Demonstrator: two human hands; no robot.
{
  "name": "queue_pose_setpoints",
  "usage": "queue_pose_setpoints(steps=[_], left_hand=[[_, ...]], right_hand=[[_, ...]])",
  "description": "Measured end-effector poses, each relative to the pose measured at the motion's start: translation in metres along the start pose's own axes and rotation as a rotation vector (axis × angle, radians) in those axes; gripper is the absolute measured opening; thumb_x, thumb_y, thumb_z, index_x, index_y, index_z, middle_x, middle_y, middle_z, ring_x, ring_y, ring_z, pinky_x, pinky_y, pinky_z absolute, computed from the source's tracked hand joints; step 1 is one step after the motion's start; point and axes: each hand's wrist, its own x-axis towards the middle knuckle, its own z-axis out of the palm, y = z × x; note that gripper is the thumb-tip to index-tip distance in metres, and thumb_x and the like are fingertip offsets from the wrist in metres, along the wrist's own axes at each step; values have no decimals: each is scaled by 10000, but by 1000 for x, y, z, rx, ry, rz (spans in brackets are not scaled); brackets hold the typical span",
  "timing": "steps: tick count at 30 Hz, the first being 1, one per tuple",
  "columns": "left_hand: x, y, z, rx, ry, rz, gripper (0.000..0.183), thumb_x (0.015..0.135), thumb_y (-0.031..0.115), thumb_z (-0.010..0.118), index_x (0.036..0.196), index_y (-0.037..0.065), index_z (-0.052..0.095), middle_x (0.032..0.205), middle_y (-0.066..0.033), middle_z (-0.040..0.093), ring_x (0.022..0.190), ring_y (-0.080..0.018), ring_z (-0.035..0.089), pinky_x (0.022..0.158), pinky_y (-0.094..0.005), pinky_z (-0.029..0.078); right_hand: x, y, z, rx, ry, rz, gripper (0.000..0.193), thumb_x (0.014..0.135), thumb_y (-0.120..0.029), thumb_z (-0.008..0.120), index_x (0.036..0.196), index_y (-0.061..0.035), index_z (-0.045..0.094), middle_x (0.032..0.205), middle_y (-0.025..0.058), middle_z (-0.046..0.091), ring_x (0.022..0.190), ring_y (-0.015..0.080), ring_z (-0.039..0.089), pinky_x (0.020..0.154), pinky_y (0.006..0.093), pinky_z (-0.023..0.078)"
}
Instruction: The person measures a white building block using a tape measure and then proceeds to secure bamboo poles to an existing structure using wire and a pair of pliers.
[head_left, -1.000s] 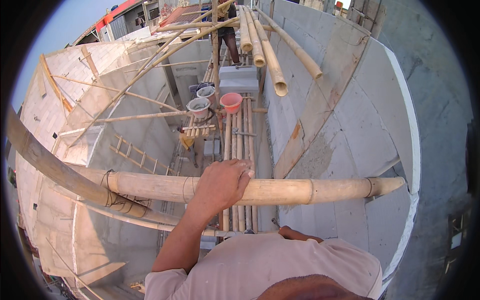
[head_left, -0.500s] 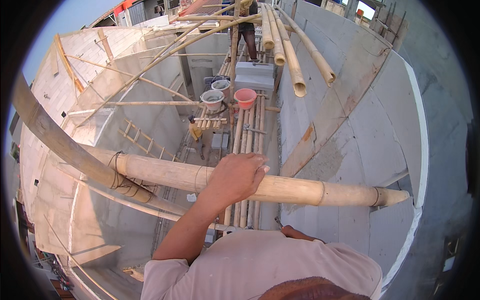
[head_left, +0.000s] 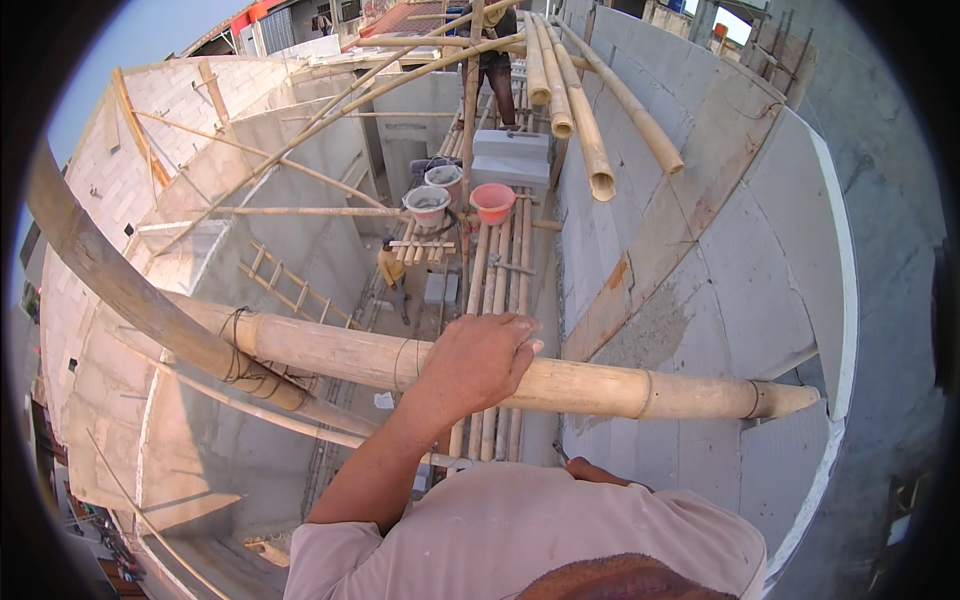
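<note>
A thick bamboo pole (head_left: 590, 388) runs crosswise in front of me, its right end close to the grey block wall. My left hand (head_left: 482, 362) is closed over the top of this pole, fingers bent round its far side. Lower down, beyond the chest of my shirt, my right hand (head_left: 590, 470) shows only in part. A thin dark metal tool (head_left: 560, 450) sticks out of it; its kind cannot be made out. Wire ties the crosswise pole to a curved-looking upright bamboo pole (head_left: 130, 270) on the left.
Below runs a bamboo walkway (head_left: 500, 290) with a red bucket (head_left: 492, 204), two pale buckets and stacked blocks (head_left: 510, 160). Bamboo poles (head_left: 580, 115) jut toward me at upper right. One person (head_left: 393, 268) stands far below, another at the far end. A ladder (head_left: 290, 285) leans left.
The view has shifted slightly, so the scene sits a little differently. My left hand stays on the bamboo pole, and my right hand keeps the tool.
</note>
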Motion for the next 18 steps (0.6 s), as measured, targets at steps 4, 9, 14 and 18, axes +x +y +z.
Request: queue_pose_setpoints(steps=[4,9,14,18], left_hand=[[-5,-1,1,38,-11,-40,281,957,224,565,1124,46,704,1078,-162,712,962,-367,663,877,-468,511],[5,2,4,-2,-28,7,289,960,236,564,1129,49,706,1089,-149,715,974,-356,664,887,-465,505],[-10,0,6,49,-6,-59,301,960,248,564,1134,47,705,1079,-146,717,977,-356,663,887,-468,504],[-2,-2,-3,5,-31,-49,310,958,253,564,1149,48,697,1063,-154,715,978,-360,663,889,-471,505]], right_hand=[[-22,-23,-31,-154,-121,-39,402,1031,-290,420,1150,-22,694,1178,193,693,1119,309,667,930,387,526],[6,-2,19,590,-8,238,426,1045,-324,437,1167,14,665,1121,203,695,1101,331,666,872,465,525],[6,-21,1,1025,43,423,405,1037,-311,456,1117,14,683,1098,191,704,1057,308,678,838,464,530],[43,30,68,206,15,95,357,1010,-284,522,1056,21,702,1063,196,711,989,293,696,802,445,530]])
